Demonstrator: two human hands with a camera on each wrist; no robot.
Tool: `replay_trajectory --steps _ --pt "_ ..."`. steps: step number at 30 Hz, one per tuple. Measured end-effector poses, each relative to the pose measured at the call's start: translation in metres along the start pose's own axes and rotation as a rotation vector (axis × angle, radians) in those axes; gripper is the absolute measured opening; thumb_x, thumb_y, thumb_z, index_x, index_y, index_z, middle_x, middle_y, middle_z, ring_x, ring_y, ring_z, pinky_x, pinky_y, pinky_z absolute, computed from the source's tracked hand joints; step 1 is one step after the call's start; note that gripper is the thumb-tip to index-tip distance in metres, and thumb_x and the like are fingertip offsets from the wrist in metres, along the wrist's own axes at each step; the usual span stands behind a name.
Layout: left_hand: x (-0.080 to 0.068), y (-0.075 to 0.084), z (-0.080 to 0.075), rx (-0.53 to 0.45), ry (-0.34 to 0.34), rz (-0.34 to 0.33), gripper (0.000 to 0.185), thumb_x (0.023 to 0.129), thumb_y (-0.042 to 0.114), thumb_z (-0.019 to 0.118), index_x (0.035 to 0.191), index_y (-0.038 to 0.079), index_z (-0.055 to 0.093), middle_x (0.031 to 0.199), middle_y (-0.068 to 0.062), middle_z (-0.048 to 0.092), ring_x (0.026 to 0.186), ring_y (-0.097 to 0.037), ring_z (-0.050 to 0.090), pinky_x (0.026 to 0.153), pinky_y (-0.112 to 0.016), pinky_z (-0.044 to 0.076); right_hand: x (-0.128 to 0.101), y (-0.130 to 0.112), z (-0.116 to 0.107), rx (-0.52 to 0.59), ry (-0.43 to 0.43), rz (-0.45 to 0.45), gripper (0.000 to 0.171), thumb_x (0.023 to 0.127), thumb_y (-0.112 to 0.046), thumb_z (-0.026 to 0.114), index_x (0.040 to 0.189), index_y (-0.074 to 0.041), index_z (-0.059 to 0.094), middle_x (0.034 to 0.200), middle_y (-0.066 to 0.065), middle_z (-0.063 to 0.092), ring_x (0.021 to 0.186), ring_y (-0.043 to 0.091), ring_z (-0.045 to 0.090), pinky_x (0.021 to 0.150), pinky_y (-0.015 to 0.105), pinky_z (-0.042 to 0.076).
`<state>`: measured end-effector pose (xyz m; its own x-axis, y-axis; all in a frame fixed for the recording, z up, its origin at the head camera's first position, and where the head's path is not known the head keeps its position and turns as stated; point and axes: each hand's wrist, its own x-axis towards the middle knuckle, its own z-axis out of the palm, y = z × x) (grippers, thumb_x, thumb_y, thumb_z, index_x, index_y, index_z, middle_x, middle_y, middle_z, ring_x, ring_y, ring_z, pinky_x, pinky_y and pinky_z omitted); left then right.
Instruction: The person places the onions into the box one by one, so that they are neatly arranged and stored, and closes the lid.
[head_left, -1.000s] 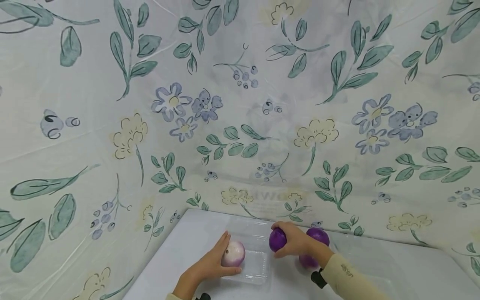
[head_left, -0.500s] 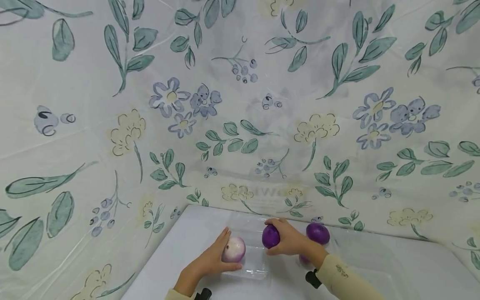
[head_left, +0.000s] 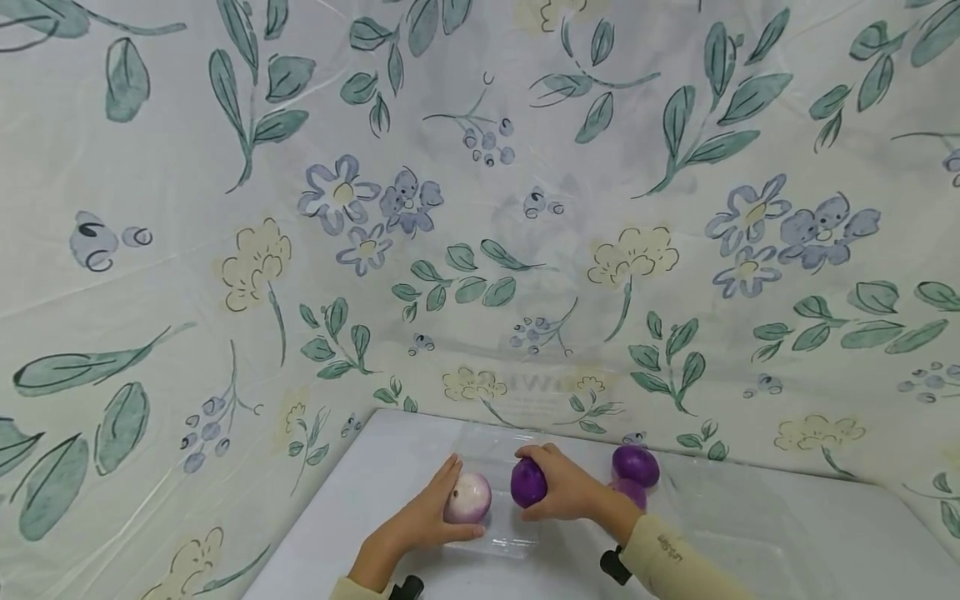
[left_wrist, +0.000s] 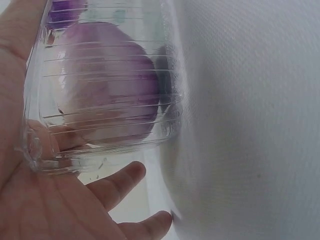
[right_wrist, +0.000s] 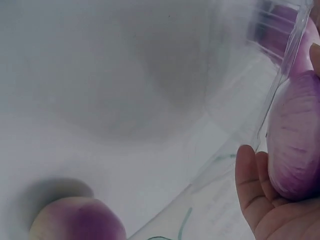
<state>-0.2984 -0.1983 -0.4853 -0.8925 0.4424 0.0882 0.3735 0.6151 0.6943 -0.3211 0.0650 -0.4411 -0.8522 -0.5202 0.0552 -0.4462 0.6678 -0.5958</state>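
Observation:
My left hand (head_left: pixel 457 505) cups the left end of a clear plastic tray (head_left: pixel 504 543) on a white table. A pale purple-and-white onion (head_left: pixel 470 497) lies inside that end. The left wrist view shows this onion (left_wrist: pixel 102 85) behind the tray's ribbed wall (left_wrist: pixel 45 150), with my palm and fingers (left_wrist: pixel 127 181) on the outside. My right hand (head_left: pixel 537 487) grips a dark purple onion (head_left: pixel 526 482) just above the tray's right part. The same onion (right_wrist: pixel 295 145) lies in that hand's fingers (right_wrist: pixel 250 186) in the right wrist view.
Two more purple onions (head_left: pixel 636 464) (head_left: pixel 630 492) lie on the white table (head_left: pixel 360 500) behind my right wrist; one onion (right_wrist: pixel 75 220) shows in the right wrist view. A floral sheet (head_left: pixel 480 208) walls the table at back and left.
My right hand has carried the dark purple onion leftward from beside the other onions to above the tray. The left hand and the pale onion have stayed put.

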Motion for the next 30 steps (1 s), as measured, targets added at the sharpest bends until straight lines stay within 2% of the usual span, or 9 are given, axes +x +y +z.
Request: replay_trajectory --steps 8,16,30 --pt "0.0 -0.002 0.001 -0.02 -0.011 -0.017 0.116 0.079 0.046 0.081 0.154 -0.009 0.012 0.163 -0.029 0.005 0.149 -0.048 0.013 0.116 -0.064 0.021 0.001 -0.003 0.016 -0.024 -0.031 -0.025 0.082 0.067 -0.027 0.089 0.138 -0.012 0.05 0.123 0.012 0.053 0.109 0.025 0.059 0.091 0.048 0.055" --pt "0.0 0.001 -0.001 -0.005 0.0 -0.004 0.114 0.079 0.043 0.081 0.153 -0.01 0.013 0.163 -0.029 0.007 0.149 -0.047 0.014 0.117 -0.062 0.02 0.005 -0.006 0.024 -0.047 -0.057 -0.015 0.083 0.068 -0.032 0.089 0.139 -0.016 0.05 0.12 0.009 0.054 0.107 0.023 0.061 0.089 0.044 0.056" --pt "0.0 0.003 -0.001 -0.009 0.0 0.003 0.114 0.079 0.044 0.081 0.154 -0.01 0.014 0.163 -0.028 0.007 0.15 -0.047 0.013 0.117 -0.063 0.02 0.009 0.005 0.043 -0.145 0.012 -0.056 0.079 0.07 -0.037 0.089 0.136 -0.015 0.052 0.117 0.009 0.057 0.105 0.024 0.062 0.089 0.044 0.056"
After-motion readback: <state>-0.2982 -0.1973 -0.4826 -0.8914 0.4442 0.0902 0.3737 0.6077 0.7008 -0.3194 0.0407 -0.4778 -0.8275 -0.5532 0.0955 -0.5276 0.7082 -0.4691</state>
